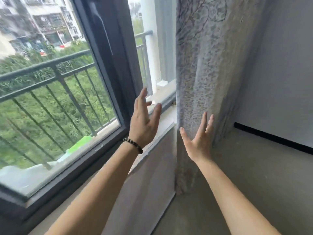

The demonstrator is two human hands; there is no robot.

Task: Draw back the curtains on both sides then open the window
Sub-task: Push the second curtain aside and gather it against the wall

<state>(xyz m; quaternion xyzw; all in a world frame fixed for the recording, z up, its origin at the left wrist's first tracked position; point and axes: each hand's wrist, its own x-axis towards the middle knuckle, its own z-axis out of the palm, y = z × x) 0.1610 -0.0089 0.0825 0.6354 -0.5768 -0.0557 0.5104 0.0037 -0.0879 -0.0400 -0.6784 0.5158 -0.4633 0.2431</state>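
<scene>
Presently, the right hand [200, 141] is raised palm-forward with fingers spread and straight, holding nothing; its fingertips [205, 116] lie against or just in front of the lower folds of the curtain [203, 73], and contact cannot be confirmed. The left hand [144, 121] is likewise flat and spread, empty, lifted edge-on just to the left of the curtain and in front of the window frame [118, 65]. A dark beaded bracelet [133, 145] sits on the left wrist. Both forearms are bare and reach up from the bottom of the view.

The curtain is a pale, speckled fabric with a branch pattern near the top. It hangs gathered in a narrow column at the right side of the window, between the window and the plain wall [279, 65], with its hem down at the concrete floor [245, 184]. A black skirting strip [271, 138] runs along the foot of the wall.

The window has a dark frame and its large glazed sash [59, 107] looks shut, though the view is blurred. A white sill ledge [159, 128] runs below the frame, beside the left hand. Outside stand a dark metal railing [50, 68], green shrubs and apartment buildings. Nothing stands between either hand and the curtain.
</scene>
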